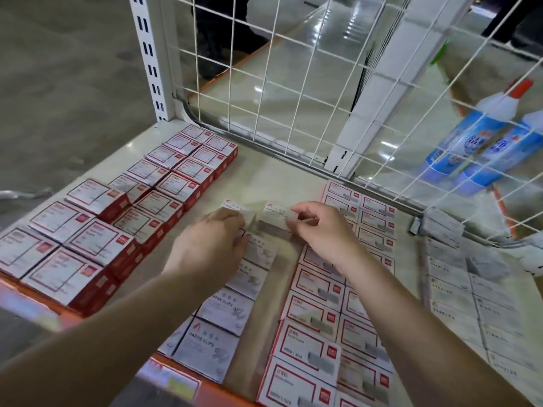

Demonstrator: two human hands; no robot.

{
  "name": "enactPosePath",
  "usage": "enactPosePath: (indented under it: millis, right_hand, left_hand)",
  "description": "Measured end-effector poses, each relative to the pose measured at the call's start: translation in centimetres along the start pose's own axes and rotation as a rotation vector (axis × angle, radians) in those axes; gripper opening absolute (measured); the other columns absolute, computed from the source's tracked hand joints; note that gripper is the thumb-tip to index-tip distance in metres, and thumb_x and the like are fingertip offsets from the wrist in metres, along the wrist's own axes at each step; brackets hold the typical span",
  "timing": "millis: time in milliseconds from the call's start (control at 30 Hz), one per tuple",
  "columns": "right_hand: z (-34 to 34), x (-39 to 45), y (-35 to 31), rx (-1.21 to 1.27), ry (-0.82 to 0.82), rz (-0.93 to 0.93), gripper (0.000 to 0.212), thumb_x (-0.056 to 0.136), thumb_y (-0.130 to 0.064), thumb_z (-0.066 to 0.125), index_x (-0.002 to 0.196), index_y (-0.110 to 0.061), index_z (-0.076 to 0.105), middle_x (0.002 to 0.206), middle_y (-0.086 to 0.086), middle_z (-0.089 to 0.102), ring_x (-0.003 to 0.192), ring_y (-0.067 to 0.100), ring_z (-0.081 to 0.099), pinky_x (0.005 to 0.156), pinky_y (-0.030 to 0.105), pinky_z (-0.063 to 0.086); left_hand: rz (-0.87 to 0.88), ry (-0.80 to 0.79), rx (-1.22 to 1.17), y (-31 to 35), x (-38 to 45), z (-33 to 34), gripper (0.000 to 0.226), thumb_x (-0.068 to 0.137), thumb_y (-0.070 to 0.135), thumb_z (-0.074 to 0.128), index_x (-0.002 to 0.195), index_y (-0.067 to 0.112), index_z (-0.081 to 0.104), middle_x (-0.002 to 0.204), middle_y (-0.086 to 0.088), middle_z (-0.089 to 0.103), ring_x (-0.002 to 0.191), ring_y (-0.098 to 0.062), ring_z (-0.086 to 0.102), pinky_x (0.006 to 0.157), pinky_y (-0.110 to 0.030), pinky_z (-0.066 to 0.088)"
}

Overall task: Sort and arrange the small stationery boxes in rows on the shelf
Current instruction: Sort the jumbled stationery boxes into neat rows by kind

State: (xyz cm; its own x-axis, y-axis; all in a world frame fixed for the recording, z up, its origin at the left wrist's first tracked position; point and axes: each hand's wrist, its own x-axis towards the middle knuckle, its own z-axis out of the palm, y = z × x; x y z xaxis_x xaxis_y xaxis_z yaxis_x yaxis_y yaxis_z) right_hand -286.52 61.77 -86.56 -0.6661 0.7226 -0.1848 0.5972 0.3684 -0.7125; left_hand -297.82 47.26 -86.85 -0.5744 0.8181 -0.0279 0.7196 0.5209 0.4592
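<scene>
Shelf is beige with an orange front edge; white wire grid closes off the back and right side. Behind the grid on the right: 2 blue-labelled bottles with red caps, lying tilted

Left block of red-and-white boxes sits 2 wide, running front to back. Right of centre, another red-framed block in 2 columns. Far right, grey boxes in rows, blurred

Centre: 1 row of paper clip boxes, front to back, between the 2 red blocks

Left hand rests curled on a paper clip box at the far end of that row. Right hand pinches another paper clip box just beside it, thumb and fingertips on its right edge
</scene>
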Motion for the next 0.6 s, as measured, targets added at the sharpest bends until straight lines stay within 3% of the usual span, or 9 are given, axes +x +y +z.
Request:
enactPosePath:
  millis: [233, 433, 600]
  right_hand:
    - [0.5, -0.3, -0.3, -0.039, -0.032, -0.050, 0.038, 0.086, -0.019, 0.065, 0.123, -0.023, 0.059, 0.118, -0.007, 0.061, 0.094, 0.003, 0.051, 0.061, 0.000, 0.033]
    - [0.7, -1.0, -0.5, -0.034, -0.076, -0.087, 0.038, 0.087, -0.024, 0.064, 0.125, -0.028, 0.058, 0.106, -0.010, 0.054, 0.097, 0.005, 0.051, 0.071, 0.006, 0.036]
    - [1.1, -1.0, -0.4, -0.046, -0.062, -0.107, 0.036, 0.089, -0.024, 0.062, 0.124, -0.026, 0.059, 0.119, -0.005, 0.056, 0.102, 0.003, 0.048, 0.088, 0.016, 0.035]
  left_hand:
    - [0.011, 0.007, -0.027, 0.0, 0.0, 0.3, 0.030, 0.093, 0.033, 0.046, 0.119, 0.024, 0.058, 0.129, 0.013, 0.048, 0.108, -0.013, 0.050, 0.085, -0.034, 0.050]
    - [0.018, -0.001, 0.004, 0.1, 0.0, 0.1, 0.030, 0.094, 0.033, 0.045, 0.121, 0.025, 0.056, 0.130, 0.011, 0.048, 0.110, -0.014, 0.049, 0.087, -0.034, 0.048]
    - [0.058, -0.013, 0.040, 0.1, 0.0, 0.0, 0.036, 0.096, 0.034, 0.040, 0.131, 0.037, 0.047, 0.135, 0.011, 0.045, 0.116, -0.015, 0.047, 0.088, -0.031, 0.047]
